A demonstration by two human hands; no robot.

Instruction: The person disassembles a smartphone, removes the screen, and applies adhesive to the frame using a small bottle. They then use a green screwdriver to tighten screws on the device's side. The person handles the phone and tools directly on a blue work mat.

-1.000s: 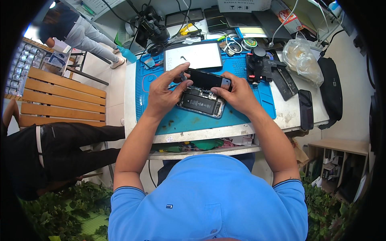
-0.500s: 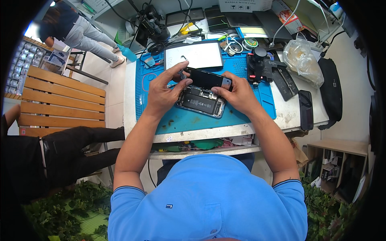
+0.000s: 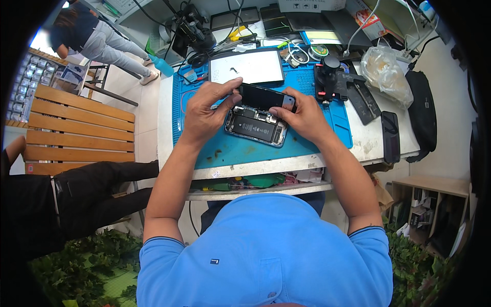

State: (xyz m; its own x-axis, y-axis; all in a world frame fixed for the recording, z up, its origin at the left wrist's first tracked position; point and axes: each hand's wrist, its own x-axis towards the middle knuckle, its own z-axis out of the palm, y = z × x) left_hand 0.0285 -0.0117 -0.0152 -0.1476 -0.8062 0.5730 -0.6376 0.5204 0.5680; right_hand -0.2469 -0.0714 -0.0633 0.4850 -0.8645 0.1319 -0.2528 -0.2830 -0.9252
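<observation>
An opened phone body (image 3: pixel 254 128) lies on the blue mat (image 3: pixel 225 156), its dark battery and inner boards facing up. Just beyond it, a black phone screen (image 3: pixel 262 98) is held tilted up along the body's far edge. My left hand (image 3: pixel 208 108) pinches the screen's left end between thumb and fingers. At the other end, my right hand (image 3: pixel 303 115) grips the screen, with the thumb on its front. Whether the screen is still joined to the body by a cable is hidden.
Behind my hands lies a white board (image 3: pixel 245 66) with a small dark part on it. To the right are a black clamp-like device (image 3: pixel 327 84), a dark phone (image 3: pixel 389 138), a plastic bag (image 3: pixel 386 77) and a black pouch (image 3: pixel 422 115). Two people are at the left.
The greyish tool-like piece that showed between my left fingers is no longer visible. My left hand has shifted slightly at the screen's end; the right keeps its grip.
</observation>
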